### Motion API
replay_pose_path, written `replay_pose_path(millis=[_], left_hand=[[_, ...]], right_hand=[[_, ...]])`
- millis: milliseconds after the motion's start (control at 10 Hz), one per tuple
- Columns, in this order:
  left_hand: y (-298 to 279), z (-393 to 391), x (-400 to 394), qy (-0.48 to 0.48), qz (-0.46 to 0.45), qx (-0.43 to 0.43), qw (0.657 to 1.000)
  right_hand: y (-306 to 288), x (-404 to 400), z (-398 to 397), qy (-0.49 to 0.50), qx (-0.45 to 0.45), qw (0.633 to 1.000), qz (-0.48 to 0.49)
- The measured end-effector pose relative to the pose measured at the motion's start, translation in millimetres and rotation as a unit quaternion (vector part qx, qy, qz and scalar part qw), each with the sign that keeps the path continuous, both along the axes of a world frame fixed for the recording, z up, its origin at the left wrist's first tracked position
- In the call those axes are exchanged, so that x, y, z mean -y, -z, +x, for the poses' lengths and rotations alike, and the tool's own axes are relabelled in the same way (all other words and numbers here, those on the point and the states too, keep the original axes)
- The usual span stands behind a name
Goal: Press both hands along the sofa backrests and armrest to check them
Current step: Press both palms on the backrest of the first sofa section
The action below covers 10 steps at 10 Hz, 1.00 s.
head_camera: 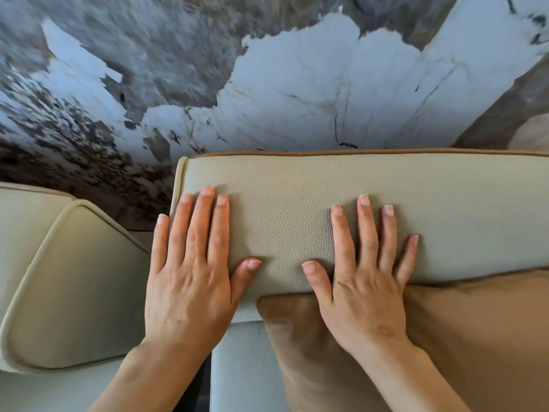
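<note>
No lettering, tag or maker's mark readable anywhere on the upholstery. Two hands in view, both bare, both palm-down on the same beige pebbled-leather backrest cushion (297, 203). Left hand (190, 281) lies flat near the cushion's left end, fingers straight and close together, thumb out to the side; its little finger sits right at the piped corner edge. Right hand (362, 289) lies flat further along, fingers spread apart, thumb angled toward the left thumb — the two thumb tips near each other but not touching. Heel of the right hand overlaps a tan throw pillow (445, 337), which leans against the lower front of the cushion and hides that part of it; the pillow is cut off at the right and bottom edges. Both forearms run off the bottom of the frame. A second beige cushion (68, 286) with pale piping sits at left, separated from the first by a gap; whether it is another backrest or the armrest cannot be told, and its left side is cropped. One strip of pale grey-green seat (240, 367) shows between the forearms. The backrest's right end runs out of frame; brown piping lines its top edge. Behind — a marble-patterned wall (297, 84), white and grey-brown, smeared by blur at upper left so the veining there is hard to make out.
</note>
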<state>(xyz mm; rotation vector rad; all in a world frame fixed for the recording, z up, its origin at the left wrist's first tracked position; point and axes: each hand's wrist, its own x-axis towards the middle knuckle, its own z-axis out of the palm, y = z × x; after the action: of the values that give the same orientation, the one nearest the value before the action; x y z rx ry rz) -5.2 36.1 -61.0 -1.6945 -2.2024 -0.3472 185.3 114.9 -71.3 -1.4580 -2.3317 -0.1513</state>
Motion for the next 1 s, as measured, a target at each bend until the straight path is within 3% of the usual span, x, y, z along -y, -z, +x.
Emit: replay_pose_path(millis=[600, 1000], left_hand=[[-6, -37, -117, 0.03, -0.025, -0.004, 0.999], [-7, -43, -136, 0.042, -0.031, 0.005, 0.999]], right_hand=[[3, -98, -35, 0.053, -0.013, 0.998, 0.001], [3, -113, -40, 0.061, -0.011, 0.998, -0.005]])
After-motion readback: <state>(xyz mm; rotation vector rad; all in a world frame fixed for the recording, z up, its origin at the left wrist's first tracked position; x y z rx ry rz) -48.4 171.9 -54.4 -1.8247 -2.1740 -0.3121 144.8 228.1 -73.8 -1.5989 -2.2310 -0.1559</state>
